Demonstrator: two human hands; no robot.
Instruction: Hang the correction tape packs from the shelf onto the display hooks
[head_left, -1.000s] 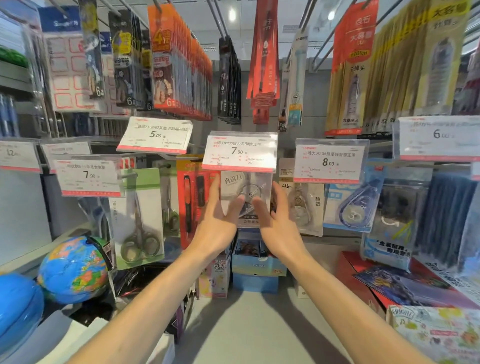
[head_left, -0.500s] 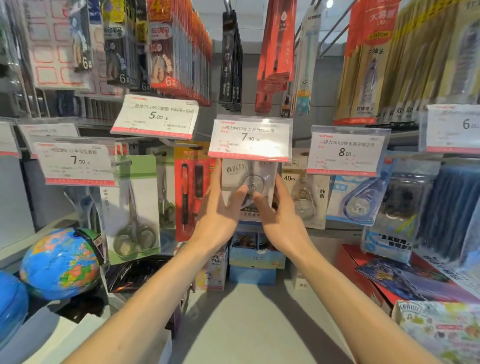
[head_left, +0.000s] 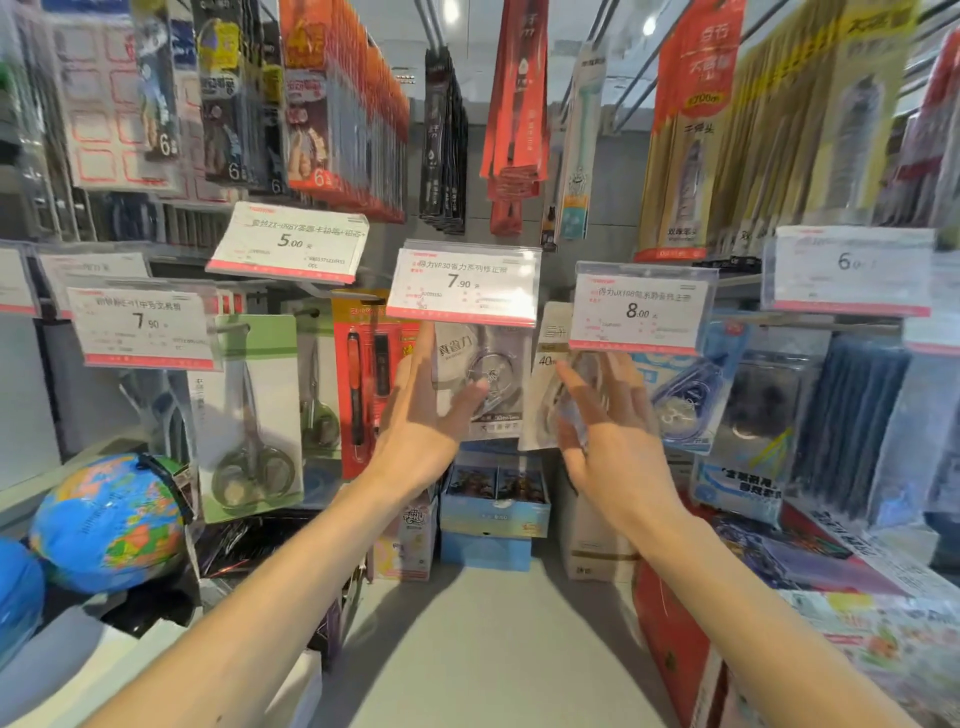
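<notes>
While the left hand (head_left: 423, 415) is still steadying the grey-and-clear correction tape pack (head_left: 480, 379) hanging under the 7.90 price tag (head_left: 464, 280), the right hand (head_left: 613, 441) is drifting away toward three o'clock, fingers spread, holding nothing; that pack is probably hooked.

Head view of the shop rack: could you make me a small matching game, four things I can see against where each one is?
Things:
1. globe
2. scissors
3. 8.00 tag
4. left hand

Places:
A. above the right hand
B. on the correction tape pack under the 7.90 tag
C. low at the left edge
D. in a green-backed pack, right of the globe

Pairs: 1-C, 2-D, 3-A, 4-B
</notes>
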